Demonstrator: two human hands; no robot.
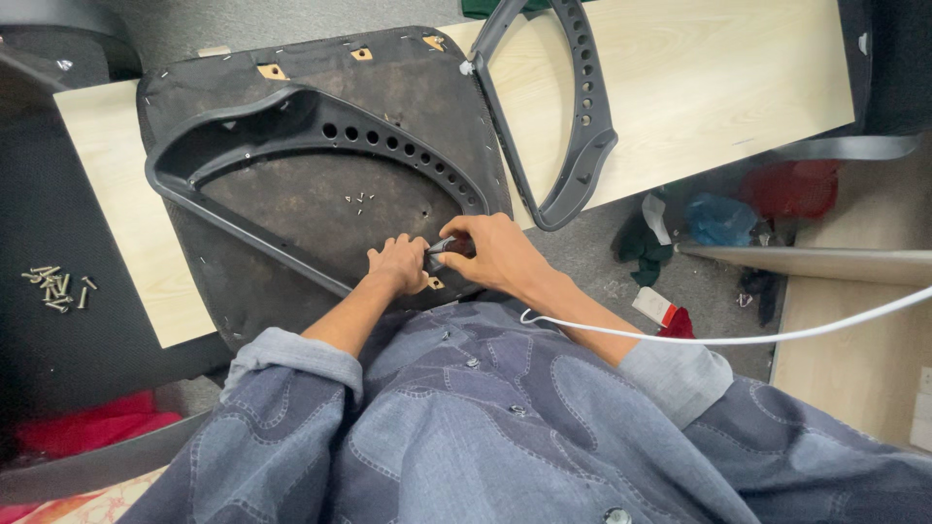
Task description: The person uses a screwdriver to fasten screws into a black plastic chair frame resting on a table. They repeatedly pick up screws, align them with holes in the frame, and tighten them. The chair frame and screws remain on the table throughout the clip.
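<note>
Fingers of the right hand (490, 254) and left hand (400, 264) clasp a dark tool handle (449, 250) lying roughly left-right.

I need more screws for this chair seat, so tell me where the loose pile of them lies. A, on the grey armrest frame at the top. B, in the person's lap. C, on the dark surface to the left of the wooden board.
C: the pile of screws lies on the dark surface left of the wooden board.

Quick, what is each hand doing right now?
Left hand: curled shut, pressing by the frame on the seat base.
Right hand: closed around a dark tool handle.
</note>
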